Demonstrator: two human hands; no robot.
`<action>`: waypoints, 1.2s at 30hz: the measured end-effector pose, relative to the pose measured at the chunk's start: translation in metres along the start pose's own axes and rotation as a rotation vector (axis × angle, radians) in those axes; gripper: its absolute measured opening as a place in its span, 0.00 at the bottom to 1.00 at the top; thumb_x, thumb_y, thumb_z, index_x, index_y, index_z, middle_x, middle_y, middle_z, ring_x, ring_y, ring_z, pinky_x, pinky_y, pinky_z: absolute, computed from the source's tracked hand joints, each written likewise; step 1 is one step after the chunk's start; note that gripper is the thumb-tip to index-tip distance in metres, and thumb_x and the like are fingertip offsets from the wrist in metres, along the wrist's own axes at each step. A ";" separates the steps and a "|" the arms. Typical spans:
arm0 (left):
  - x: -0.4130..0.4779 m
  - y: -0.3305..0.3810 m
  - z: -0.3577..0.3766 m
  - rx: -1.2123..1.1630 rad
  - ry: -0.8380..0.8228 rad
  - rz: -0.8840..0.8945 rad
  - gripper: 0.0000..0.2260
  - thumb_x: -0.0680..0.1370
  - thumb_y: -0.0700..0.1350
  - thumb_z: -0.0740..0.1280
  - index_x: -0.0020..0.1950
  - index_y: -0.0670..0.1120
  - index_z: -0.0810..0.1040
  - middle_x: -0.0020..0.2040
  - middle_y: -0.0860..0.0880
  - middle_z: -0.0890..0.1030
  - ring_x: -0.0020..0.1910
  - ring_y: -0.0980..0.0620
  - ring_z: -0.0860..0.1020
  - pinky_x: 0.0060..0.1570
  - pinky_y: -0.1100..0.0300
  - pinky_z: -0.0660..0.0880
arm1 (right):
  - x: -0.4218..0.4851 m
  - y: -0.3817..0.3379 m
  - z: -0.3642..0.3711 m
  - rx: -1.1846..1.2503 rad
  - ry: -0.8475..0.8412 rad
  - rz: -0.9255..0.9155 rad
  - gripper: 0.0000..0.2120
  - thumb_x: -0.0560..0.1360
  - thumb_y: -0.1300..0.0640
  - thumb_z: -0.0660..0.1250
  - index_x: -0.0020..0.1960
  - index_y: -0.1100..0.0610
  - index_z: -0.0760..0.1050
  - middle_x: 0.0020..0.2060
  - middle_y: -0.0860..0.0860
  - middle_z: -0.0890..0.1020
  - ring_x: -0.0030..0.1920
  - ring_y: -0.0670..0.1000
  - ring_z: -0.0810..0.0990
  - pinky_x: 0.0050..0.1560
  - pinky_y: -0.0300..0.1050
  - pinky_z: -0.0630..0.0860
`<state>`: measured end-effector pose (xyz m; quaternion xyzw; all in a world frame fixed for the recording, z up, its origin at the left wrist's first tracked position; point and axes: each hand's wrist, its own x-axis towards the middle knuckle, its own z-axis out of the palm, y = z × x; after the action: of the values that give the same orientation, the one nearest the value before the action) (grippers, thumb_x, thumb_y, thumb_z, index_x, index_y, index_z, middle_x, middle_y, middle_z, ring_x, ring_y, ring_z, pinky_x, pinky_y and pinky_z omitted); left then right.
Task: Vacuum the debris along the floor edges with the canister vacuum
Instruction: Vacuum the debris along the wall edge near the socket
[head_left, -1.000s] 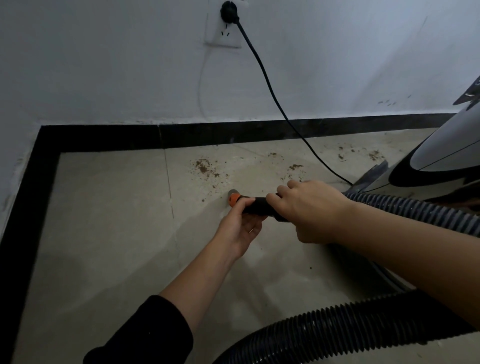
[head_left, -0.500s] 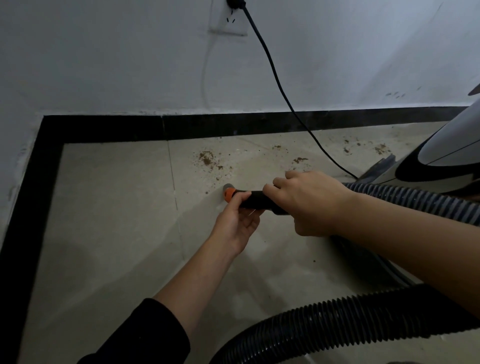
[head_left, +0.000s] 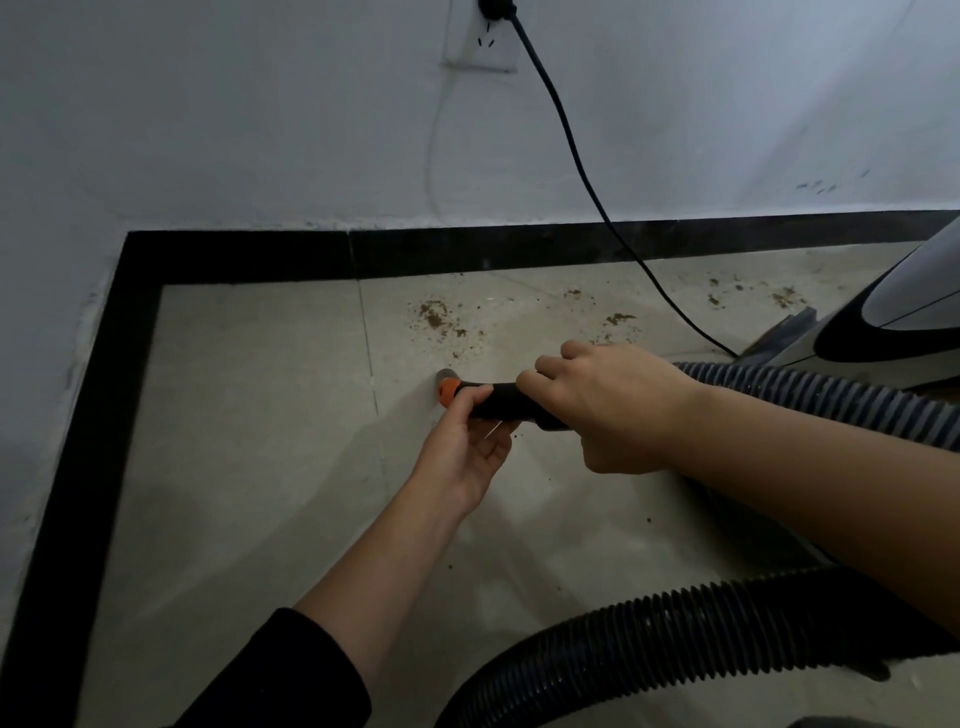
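**While left grip (head_left: 462, 457) and right grip (head_left: 613, 410) clasp the nozzle (head_left: 506, 402), debris (head_left: 434, 317) lies beyond**

Left grip pinches nozzle from below, beside its orange tip (head_left: 448, 391). Right grip curls over it behind. Debris on floor (head_left: 260, 415), just past tip, toward black baseboard (head_left: 467, 249).

A black sleeve (head_left: 291, 670) covers the left upper forearm; the right forearm is bare.

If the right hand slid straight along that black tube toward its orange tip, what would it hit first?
Probably the left hand, which grips the black nozzle just ahead of the right hand, near the orange tip.
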<state>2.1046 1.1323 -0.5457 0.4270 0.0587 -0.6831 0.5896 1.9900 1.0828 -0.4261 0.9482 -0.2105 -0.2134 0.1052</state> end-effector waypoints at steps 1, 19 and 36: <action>-0.001 0.001 -0.002 -0.001 0.005 0.006 0.10 0.78 0.45 0.67 0.55 0.40 0.77 0.39 0.46 0.83 0.43 0.51 0.83 0.35 0.64 0.74 | 0.001 -0.001 0.000 0.000 0.005 -0.002 0.23 0.74 0.59 0.64 0.67 0.54 0.63 0.54 0.51 0.75 0.48 0.51 0.72 0.42 0.43 0.75; -0.011 0.019 -0.031 -0.020 0.066 0.082 0.07 0.79 0.45 0.66 0.52 0.42 0.78 0.42 0.46 0.82 0.45 0.51 0.82 0.38 0.63 0.73 | 0.023 -0.026 -0.005 -0.005 0.044 -0.041 0.24 0.75 0.60 0.64 0.69 0.55 0.61 0.57 0.52 0.74 0.48 0.51 0.70 0.39 0.42 0.66; -0.001 0.031 -0.038 0.012 0.086 0.106 0.10 0.78 0.45 0.68 0.56 0.41 0.77 0.40 0.48 0.81 0.37 0.54 0.82 0.39 0.63 0.74 | 0.035 -0.028 0.001 -0.063 0.057 -0.049 0.25 0.76 0.60 0.63 0.71 0.58 0.60 0.56 0.54 0.74 0.46 0.52 0.70 0.41 0.43 0.69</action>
<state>2.1503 1.1462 -0.5560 0.4618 0.0571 -0.6324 0.6193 2.0287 1.0924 -0.4476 0.9550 -0.1771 -0.1954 0.1359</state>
